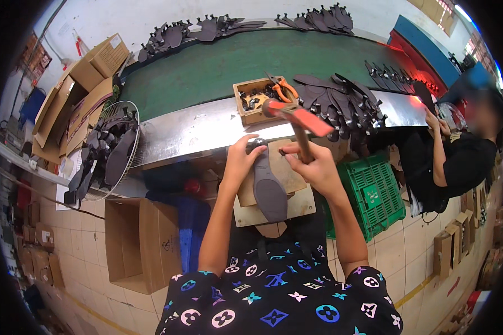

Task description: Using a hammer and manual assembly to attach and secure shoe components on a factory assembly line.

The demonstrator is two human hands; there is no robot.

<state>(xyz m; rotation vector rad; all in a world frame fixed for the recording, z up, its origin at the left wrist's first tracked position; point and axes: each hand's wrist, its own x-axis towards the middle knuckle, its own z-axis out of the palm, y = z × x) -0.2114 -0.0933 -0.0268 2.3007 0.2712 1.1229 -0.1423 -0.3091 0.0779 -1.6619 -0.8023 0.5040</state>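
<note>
Pinching far end of grey sole (270, 192) on board (289, 177) at near side of bench (176, 139) with left grip (243, 159); clasping hammer (303, 119) and small dark piece (282, 152) with right grip (318, 172). Keep sole flat, hammer well clear.

Looks bright across the green belt (235, 61). Shines from a strip light (463, 12) beyond its right end, glares white on the metal ledge (195, 131) along its near side, glows red at its right end. Blurs over the co-worker's head (489, 111) right of it; bends, blackens far around it.
</note>
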